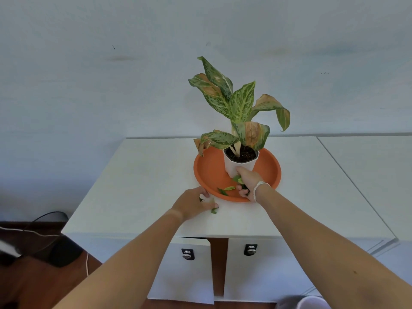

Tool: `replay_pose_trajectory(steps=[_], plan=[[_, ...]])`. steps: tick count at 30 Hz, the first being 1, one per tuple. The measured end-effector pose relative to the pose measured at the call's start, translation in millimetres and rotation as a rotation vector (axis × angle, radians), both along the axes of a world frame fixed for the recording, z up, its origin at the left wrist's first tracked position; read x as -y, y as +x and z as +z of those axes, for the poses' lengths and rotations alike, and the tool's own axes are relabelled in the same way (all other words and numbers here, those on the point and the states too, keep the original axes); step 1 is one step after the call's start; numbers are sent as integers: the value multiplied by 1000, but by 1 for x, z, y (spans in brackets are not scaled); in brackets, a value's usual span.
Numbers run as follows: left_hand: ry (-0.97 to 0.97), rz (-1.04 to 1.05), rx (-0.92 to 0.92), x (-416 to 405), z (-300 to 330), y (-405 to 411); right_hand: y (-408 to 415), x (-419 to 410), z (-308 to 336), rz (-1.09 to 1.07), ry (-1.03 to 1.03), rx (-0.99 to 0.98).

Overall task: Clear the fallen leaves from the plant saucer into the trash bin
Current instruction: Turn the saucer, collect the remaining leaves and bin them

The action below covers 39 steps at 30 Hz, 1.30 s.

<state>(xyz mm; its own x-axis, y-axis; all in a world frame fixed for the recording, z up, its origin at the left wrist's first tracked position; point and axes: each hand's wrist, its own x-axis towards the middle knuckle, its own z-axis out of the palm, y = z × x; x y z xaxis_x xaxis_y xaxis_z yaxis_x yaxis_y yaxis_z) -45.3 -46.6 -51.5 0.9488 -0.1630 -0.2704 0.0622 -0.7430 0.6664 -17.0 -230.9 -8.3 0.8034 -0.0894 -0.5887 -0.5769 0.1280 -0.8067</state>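
Now we gather fallen leaves off the orange saucer on the white table.

Our table [142, 175] carries the saucer [207, 170] and its potted plant [239, 162]. Our right hand [248, 181] curls around several leaves against the pot; two loose leaves [226, 190] lie just to its left, long axes running left-right, between both hands. Our left hand [194, 202] rests half-closed on the table, pinning a leaf scrap [214, 211].

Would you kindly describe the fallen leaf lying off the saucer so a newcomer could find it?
Start at the white cabinet top and find the orange saucer holding the potted plant. Just in front of the saucer's near-left rim, beside the left hand, lies a small green leaf. Unlike the other loose leaves, it lies on the white surface, outside the saucer.
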Motion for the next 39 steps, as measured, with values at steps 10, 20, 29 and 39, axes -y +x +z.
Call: replay_pose_trajectory(steps=[10,20,29,39], plan=[[99,-111,27,1,3,-5,12,0,-20,588,-897,301],[81,-107,93,-1,-2,-5,12,-9,-27,694,-1052,279],[320,-210,310,-2,-8,-12,4,-10,-28,693,-1133,360],[154,-93,274,-9,-3,-6,10,-2,-22,571,-870,308]])
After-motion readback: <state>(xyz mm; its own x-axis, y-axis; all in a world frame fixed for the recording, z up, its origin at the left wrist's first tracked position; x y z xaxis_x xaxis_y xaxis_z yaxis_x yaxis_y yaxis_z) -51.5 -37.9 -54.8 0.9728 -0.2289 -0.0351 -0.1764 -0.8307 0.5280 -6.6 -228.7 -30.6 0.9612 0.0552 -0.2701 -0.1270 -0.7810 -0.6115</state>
